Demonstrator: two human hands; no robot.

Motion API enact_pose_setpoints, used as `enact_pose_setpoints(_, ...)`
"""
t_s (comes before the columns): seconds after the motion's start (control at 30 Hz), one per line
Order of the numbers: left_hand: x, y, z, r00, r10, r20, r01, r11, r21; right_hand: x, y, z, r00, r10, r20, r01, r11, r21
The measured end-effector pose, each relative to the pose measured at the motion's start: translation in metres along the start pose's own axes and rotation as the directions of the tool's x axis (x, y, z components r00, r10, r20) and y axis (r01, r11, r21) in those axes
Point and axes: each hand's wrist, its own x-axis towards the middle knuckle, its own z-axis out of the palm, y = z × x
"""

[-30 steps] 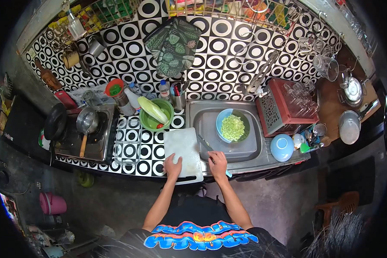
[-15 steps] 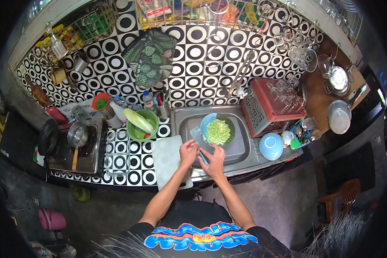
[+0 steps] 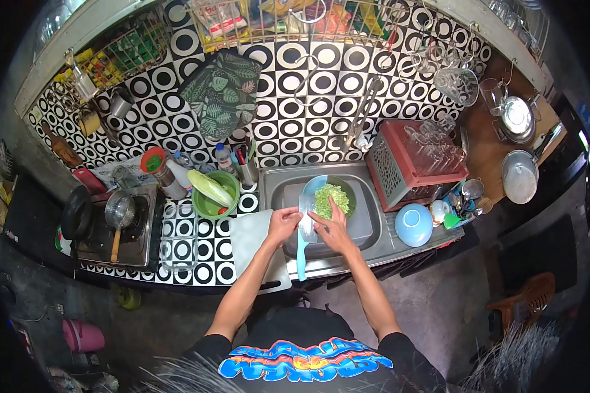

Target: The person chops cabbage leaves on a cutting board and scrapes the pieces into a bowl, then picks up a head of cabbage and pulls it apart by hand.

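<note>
A knife [image 3: 301,259] with a light blue handle and a wide blade hangs between my hands, its handle pointing toward my body. My left hand [image 3: 283,224] is closed, thumb and fingertips pinching the blade's left side. On the other side, my right hand [image 3: 334,226] has its thumb and some fingers at the blade, while one finger stretches out over the bowl. Just beyond is a blue bowl [image 3: 317,183] of finely chopped pale green vegetable [image 3: 329,198], standing in the metal sink [image 3: 367,226]. A white cutting board [image 3: 250,239] lies left of the sink, beside my left forearm.
A green basin [image 3: 235,203] holds a long pale cabbage [image 3: 210,188] and something red. Farther left, a pan [image 3: 119,211] sits on the stove [image 3: 98,245]. Right of the sink are an upturned blue bowl [image 3: 413,224] and a red rack [image 3: 410,154] topped with glasses.
My right hand has moved from the knife's handle to its blade. The knife has turned, so its handle now points toward me and the blade lies between both hands.
</note>
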Motion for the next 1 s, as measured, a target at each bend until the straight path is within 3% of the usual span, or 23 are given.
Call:
enact_pose_setpoints(0.13, 0.002, -0.002, 0.002, 1.000, -0.018, 0.006, 0.018, 0.999, 0.043, 0.016, 0.014, 0.001, 0.991, 0.071, -0.111, -0.083, 0.991, -0.104)
enact_pose_setpoints(0.23, 0.008, -0.005, 0.008, 1.000, -0.022, -0.009, 0.022, 0.998, 0.053, 0.027, 0.031, -0.002, 0.928, 0.328, -0.176, -0.364, 0.898, -0.248)
enact_pose_setpoints(0.33, 0.015, -0.008, 0.009, 0.999, -0.001, -0.047, 0.005, 0.996, 0.087, 0.026, 0.032, -0.006, 0.890, 0.377, -0.259, -0.421, 0.895, -0.145)
enact_pose_setpoints(0.43, 0.023, -0.020, 0.015, 0.993, -0.021, -0.119, 0.026, 0.999, 0.042, 0.009, 0.016, -0.010, 0.902, 0.364, -0.234, -0.391, 0.917, -0.079)
enact_pose_setpoints(0.53, 0.030, -0.029, 0.018, 0.983, -0.053, -0.177, 0.053, 0.999, -0.006, -0.004, 0.019, -0.002, 0.915, 0.398, -0.070, -0.346, 0.861, 0.372)
enact_pose_setpoints(0.57, 0.031, -0.032, 0.020, 0.981, -0.065, -0.182, 0.064, 0.998, -0.009, -0.007, 0.022, 0.002, 0.872, 0.485, 0.065, -0.456, 0.757, 0.469)
enact_pose_setpoints(0.67, 0.030, -0.032, 0.029, 0.980, -0.087, -0.180, 0.086, 0.996, -0.015, -0.020, -0.006, -0.001, 0.819, 0.530, 0.218, -0.463, 0.388, 0.797)
enact_pose_setpoints(0.83, 0.019, -0.031, 0.038, 0.991, -0.050, -0.123, 0.039, 0.995, -0.089, -0.021, 0.000, -0.004, 0.798, 0.582, 0.155, -0.374, 0.278, 0.885)
enact_pose_setpoints(0.97, 0.013, -0.035, 0.034, 0.997, -0.070, 0.034, 0.074, 0.983, -0.170, -0.023, 0.006, -0.006, 0.774, 0.632, -0.035, -0.366, 0.492, 0.790)
enact_pose_setpoints(1.0, 0.010, -0.033, 0.035, 0.995, -0.073, 0.068, 0.083, 0.983, -0.164, -0.024, 0.004, -0.006, 0.810, 0.564, -0.159, -0.328, 0.661, 0.675)
